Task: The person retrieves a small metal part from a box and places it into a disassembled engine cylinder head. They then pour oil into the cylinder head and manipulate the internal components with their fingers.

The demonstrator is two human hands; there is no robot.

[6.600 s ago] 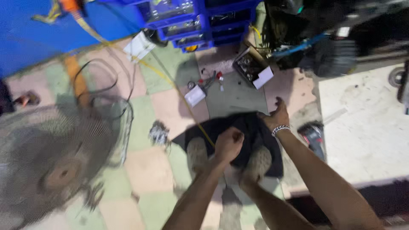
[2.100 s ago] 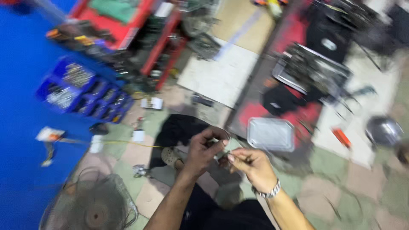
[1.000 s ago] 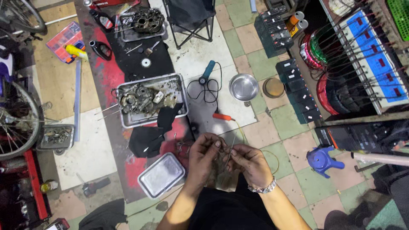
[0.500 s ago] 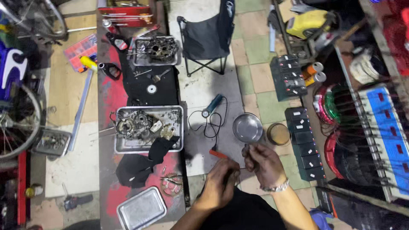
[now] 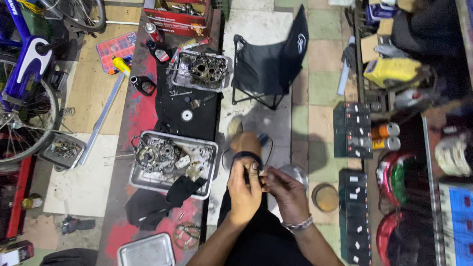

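My left hand (image 5: 243,191) and my right hand (image 5: 286,193) meet low in the middle of the head view, above my raised knee. Their fingertips pinch a small part (image 5: 259,172) between them; it is too small and blurred to name. A bracelet circles my right wrist. Left of my hands lies a metal tray (image 5: 213,158) filled with engine parts, a black rag (image 5: 183,189) hanging over its near edge. A round steel bowl (image 5: 297,172) peeks out behind my right hand.
A black folding stool (image 5: 272,64) stands ahead. A second tray with an engine part (image 5: 204,71) lies beyond. An empty tray (image 5: 146,251) is at the lower left. A bicycle (image 5: 24,83) stands left, black boxes (image 5: 353,129) and cans (image 5: 385,136) right.
The view swung from a blue wall and fan across the workshop floor to the trays and stool. My hands stayed together at a small part; my leg now stretches forward.
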